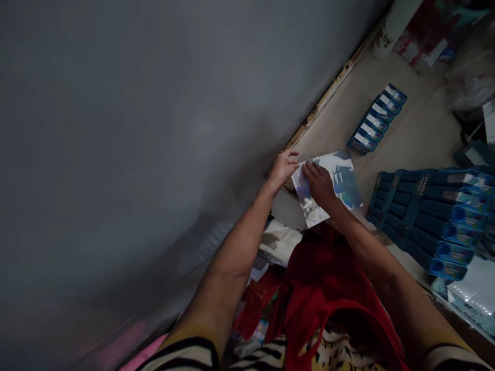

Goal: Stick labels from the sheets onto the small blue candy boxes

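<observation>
A shiny, reflective sheet (342,178) lies at the near end of the pale table, with glare and bluish reflections across it. My right hand (320,184) rests flat on its left part, fingers stretched out. At the sheet's upper left corner is my left hand (284,167), its fingers apart and their tips close to the edge. Whether those tips touch the sheet I cannot tell. Just beyond the sheet stands a row of small blue boxes (377,119) with white tops.
Stacked blue cartons (419,206) marked "Caramelo" stand on the right of the table (421,129). A grey wall (135,129) borders the left side. White packets (280,242) lie below the table edge, beside my red apron (328,273). A plastic-wrapped pack (474,288) sits lower right.
</observation>
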A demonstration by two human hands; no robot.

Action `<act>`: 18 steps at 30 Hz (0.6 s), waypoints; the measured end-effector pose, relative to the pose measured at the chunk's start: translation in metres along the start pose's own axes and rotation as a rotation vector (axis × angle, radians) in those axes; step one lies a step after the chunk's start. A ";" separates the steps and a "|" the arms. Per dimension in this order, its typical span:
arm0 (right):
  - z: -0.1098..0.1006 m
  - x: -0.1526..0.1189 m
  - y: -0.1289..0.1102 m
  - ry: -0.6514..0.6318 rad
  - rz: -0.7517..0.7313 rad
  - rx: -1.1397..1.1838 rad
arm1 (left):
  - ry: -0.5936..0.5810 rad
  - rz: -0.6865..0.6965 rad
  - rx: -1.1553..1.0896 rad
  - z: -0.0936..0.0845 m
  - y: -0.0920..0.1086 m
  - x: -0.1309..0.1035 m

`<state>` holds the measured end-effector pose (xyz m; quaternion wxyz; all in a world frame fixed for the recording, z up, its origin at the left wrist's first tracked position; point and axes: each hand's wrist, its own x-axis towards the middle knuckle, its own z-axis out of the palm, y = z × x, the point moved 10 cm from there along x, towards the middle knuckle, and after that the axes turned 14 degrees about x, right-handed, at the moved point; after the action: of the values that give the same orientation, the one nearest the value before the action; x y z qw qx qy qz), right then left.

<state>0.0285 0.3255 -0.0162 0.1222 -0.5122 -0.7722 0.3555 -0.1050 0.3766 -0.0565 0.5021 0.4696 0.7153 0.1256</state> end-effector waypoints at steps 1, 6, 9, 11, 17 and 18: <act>-0.001 -0.004 -0.001 0.003 -0.007 -0.007 | -0.019 -0.009 0.007 0.001 -0.002 -0.001; -0.024 -0.017 -0.012 0.057 0.047 -0.018 | 0.011 0.024 0.058 -0.002 -0.002 -0.001; -0.051 -0.034 -0.017 0.143 0.174 0.023 | 0.107 0.139 0.158 -0.006 0.010 0.002; -0.072 -0.056 -0.018 0.220 0.281 0.129 | 0.206 0.247 0.235 -0.011 0.025 -0.002; -0.138 -0.142 -0.020 0.458 0.576 0.646 | 0.133 0.311 -0.042 0.004 0.058 -0.073; -0.148 -0.153 -0.022 0.475 0.595 0.689 | -0.010 0.276 -0.174 0.019 0.061 -0.090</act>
<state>0.1628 0.2493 0.1317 0.3496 -0.7065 -0.3818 0.4826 -0.0513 0.3316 0.0281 0.5224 0.5191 0.6277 0.2524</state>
